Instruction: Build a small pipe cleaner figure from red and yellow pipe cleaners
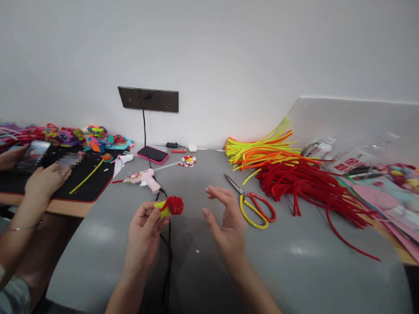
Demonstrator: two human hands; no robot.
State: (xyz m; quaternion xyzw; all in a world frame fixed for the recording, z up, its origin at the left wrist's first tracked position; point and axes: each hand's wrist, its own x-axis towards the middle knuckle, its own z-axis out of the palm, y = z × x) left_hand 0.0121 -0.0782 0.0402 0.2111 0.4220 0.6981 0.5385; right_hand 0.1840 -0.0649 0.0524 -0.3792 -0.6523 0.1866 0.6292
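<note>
My left hand (145,236) pinches a small pipe-cleaner flower (173,206), red and rolled at its head with a yellow-green base. To its right, my right hand (228,220) is raised above the grey table (200,285), thumb and fingers apart, with nothing in it. Scissors (252,203) with one yellow and one red handle lie partly spread beyond my right hand. Behind the flower rests a pink hot glue gun (145,179), its black cord running down between my hands.
Red pipe cleaners (301,185) and yellow and orange pipe cleaners (256,150) are heaped at the back right. A pink-edged phone (152,154) lies near the wall socket (148,99). At left, a co-worker's hands (46,181) are over a black mat (93,180), one holding a phone (33,156).
</note>
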